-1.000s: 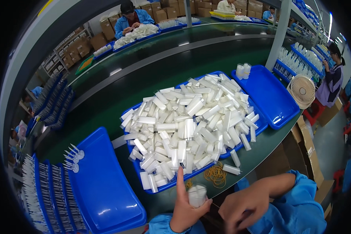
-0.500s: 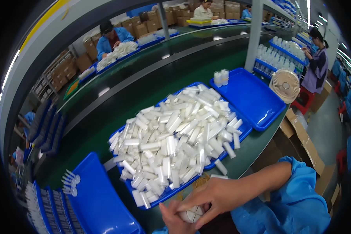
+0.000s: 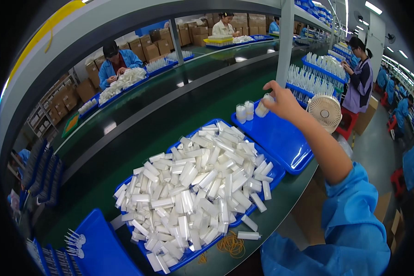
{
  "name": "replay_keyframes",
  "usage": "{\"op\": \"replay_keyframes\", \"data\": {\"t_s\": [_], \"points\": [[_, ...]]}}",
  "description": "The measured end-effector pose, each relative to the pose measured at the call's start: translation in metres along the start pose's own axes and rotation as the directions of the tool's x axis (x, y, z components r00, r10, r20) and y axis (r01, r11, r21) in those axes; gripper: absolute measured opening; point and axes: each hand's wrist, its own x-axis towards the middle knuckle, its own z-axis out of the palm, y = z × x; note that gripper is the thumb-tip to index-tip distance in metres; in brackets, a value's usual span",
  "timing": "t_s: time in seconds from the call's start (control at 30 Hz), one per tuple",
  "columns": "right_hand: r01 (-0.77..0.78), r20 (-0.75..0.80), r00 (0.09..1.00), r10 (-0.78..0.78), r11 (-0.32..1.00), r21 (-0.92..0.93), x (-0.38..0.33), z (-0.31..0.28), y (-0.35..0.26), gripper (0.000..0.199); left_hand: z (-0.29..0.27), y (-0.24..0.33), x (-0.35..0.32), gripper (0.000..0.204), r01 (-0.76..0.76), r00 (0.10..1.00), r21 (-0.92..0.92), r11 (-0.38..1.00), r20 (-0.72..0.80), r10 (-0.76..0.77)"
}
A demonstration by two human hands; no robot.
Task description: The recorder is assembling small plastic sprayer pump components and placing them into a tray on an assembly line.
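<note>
Since half a second ago my right hand (image 3: 280, 102) has swung from the frame's bottom edge to upper right; I can't see my left hand. Near me, rubber bands (image 3: 230, 244) lie on the table (image 3: 280, 207) by the heaped tray (image 3: 273, 177). Farther off, my fingers are clamped on a bundle of white tubes (image 3: 263, 107) above the emptier blue tray (image 3: 280, 142), beside two standing bundles (image 3: 244, 111). I judge this the placing step; next comes lowering it upright and letting go.

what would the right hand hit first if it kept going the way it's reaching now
Probably the two small clear bottles standing at the far corner of the blue tray. The right hand, holding a similar bottle, points toward them, though depth is hard to judge.
</note>
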Motion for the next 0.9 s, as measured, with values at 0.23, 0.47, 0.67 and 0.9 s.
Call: {"op": "replay_keyframes", "data": {"t_s": [0.23, 0.47, 0.67, 0.9], "points": [[-0.155, 0.033, 0.986, 0.162, 0.978, -0.142, 0.07, 0.099, 0.06, 0.035, -0.079, -0.031, 0.027, 0.03, 0.171, 0.946, 0.983, 0.073, -0.185, 0.267], [-0.26, 0.119, 0.961, 0.252, 0.964, 0.059, 0.07, 0.119, 0.087, 0.035, -0.126, -0.081, 0.074, 0.027, 0.255, 0.917, 0.965, -0.063, -0.22, 0.333], [0.111, -0.048, 0.993, -0.108, 0.992, 0.063, 0.038, 0.106, -0.003, 0.028, -0.146, -0.09, 0.095, 0.036, 0.152, 0.911, 0.984, -0.093, -0.103, 0.399], [0.538, 0.418, 0.652, -0.633, 0.774, 0.333, -0.018, 0.112, -0.159, 0.034, -0.168, -0.096, 0.11, 0.022, 0.296, 0.899, 0.955, -0.022, -0.271, 0.345]]}}
